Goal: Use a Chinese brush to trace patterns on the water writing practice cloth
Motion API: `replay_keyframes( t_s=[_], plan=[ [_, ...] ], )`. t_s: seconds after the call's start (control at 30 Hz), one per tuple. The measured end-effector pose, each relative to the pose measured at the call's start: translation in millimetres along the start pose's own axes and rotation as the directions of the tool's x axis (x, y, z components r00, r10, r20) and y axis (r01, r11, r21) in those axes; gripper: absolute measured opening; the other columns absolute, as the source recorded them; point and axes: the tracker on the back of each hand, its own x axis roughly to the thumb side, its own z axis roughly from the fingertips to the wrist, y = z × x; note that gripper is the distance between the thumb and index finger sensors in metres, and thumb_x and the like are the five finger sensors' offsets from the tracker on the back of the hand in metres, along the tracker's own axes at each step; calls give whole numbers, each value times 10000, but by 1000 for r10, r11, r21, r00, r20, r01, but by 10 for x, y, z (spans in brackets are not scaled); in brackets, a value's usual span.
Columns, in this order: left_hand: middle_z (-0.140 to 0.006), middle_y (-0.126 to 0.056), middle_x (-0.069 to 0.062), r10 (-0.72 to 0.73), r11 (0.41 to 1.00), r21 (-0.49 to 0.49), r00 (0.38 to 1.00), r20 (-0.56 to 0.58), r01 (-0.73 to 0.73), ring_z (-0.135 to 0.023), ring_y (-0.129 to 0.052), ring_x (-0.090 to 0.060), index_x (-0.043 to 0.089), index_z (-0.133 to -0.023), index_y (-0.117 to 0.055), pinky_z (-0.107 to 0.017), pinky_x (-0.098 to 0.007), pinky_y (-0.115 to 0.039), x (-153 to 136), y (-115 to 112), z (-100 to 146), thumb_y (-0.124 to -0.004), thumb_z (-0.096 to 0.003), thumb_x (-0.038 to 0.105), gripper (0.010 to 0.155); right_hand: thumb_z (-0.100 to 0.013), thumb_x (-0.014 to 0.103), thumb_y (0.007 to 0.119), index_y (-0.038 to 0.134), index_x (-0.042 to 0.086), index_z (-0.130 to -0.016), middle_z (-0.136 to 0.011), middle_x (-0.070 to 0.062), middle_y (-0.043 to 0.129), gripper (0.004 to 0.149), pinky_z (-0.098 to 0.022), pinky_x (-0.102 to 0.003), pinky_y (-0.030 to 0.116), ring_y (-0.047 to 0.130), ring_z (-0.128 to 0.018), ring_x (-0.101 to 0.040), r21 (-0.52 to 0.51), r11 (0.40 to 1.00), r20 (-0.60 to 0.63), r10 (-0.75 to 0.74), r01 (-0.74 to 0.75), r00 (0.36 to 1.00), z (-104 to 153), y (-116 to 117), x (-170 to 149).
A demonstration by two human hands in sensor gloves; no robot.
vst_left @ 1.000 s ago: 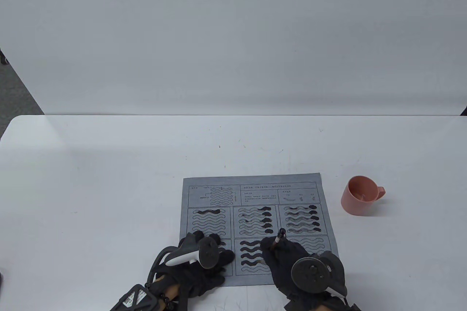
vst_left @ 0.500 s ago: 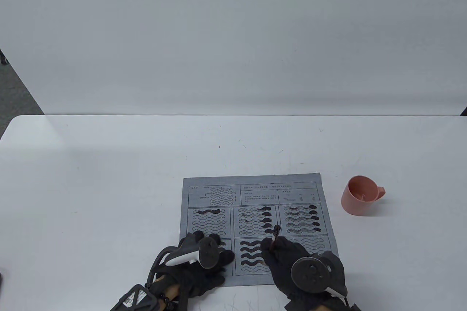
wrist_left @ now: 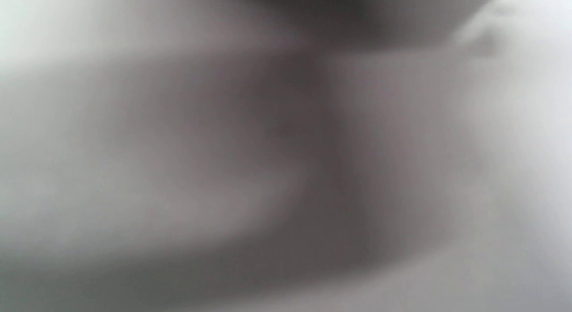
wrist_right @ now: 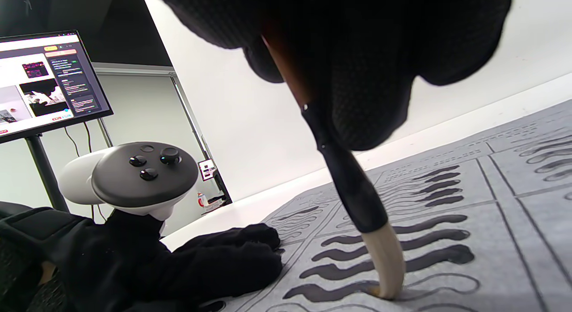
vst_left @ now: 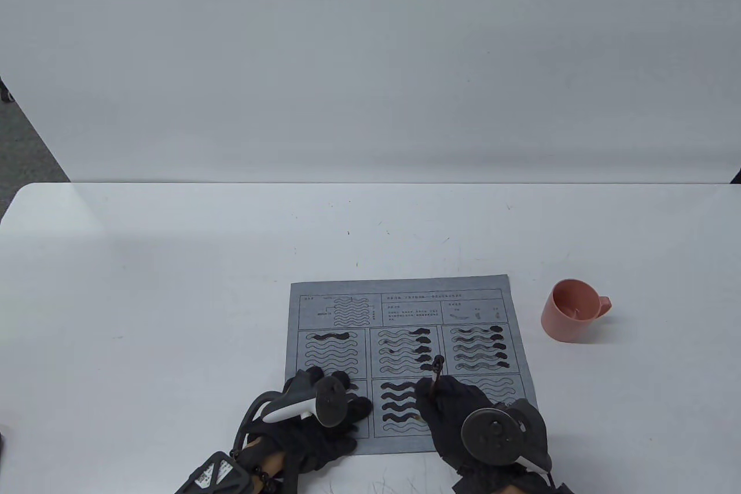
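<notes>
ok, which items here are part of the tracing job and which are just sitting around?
In use:
- brush, right hand holds it, tip on the cloth
- practice cloth
- left hand, resting on the cloth
- pink cup, probably brush water

Idle:
- monitor behind the table

Left wrist view all blur; brush (vst_left: pixel 435 376) tip hidden under right hand (vst_left: pixel 463 419) from above.

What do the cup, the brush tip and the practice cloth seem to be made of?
Cup: likely matte plastic, uniform pink, no glaze shine.
Brush tip: pale hair, bending on contact.
Practice cloth: thin grey fabric, lying flat, dark where wetted.
</notes>
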Motion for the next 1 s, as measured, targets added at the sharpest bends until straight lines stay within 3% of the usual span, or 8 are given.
replay_keyframes(
  t_s=[1.0],
  plan=[
    [-997, 338, 193, 0, 1000, 0, 1000, 0, 0, -926, 346, -291, 703, -907, 76, -682, -580, 128, -1, 0, 1, -459, -448, 672, 705, -552, 296, 651, 775, 69, -841, -802, -202, 916, 388, -499, -622, 774, 1014, -526, -335, -12, 999, -21, 30, -30, 999, 2, -39, -8]
  ],
)
